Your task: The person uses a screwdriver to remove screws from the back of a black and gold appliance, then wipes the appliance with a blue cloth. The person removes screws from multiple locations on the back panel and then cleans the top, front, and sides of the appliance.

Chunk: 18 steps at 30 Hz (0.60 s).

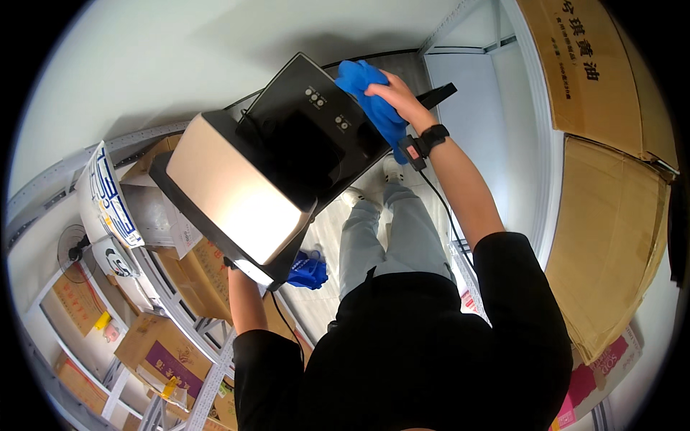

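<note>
The cloth (385, 121) is in the right hand (402, 99), whose fingers pinch it beside the machine (262, 169). The machine lies to the left of these fingers. The left hand is hidden behind it, so I cannot tell its fingers. Farther below the right fingers is a bag (307, 273).

Bright light, white glare on metallic cover (233, 190), soft shadows on wall (194, 54), edges bowed, corners black
</note>
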Tool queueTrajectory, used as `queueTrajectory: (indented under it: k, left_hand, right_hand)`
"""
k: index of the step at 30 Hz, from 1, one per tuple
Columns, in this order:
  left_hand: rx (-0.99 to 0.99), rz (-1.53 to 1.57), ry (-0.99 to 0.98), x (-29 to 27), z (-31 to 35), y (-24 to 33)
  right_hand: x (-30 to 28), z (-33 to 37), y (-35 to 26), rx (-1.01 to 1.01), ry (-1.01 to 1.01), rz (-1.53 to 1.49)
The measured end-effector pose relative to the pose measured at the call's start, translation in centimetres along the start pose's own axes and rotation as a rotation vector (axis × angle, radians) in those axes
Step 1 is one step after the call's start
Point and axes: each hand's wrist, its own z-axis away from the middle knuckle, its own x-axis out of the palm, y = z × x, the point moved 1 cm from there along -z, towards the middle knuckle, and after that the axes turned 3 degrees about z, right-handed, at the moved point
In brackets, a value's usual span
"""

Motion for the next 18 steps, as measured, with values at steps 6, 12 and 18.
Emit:
queueTrajectory:
  k: [6, 12, 18]
  left_hand:
    - [0.047, -0.074, 0.043, 1.8, 5.5, 1.7]
    - [0.130, -0.173, 0.049, 3.6, 9.3, 3.4]
    - [0.351, -0.376, 0.098, 9.4, 11.5, 7.2]
  right_hand:
    - [-8.1, -4.0, -2.9, 0.074, 0.422, -0.989]
    - [-17.4, 0.2, -3.6, 0.297, 0.080, -0.598]
    - [-17.2, 9.0, 7.0, 0.862, 0.083, -0.576]
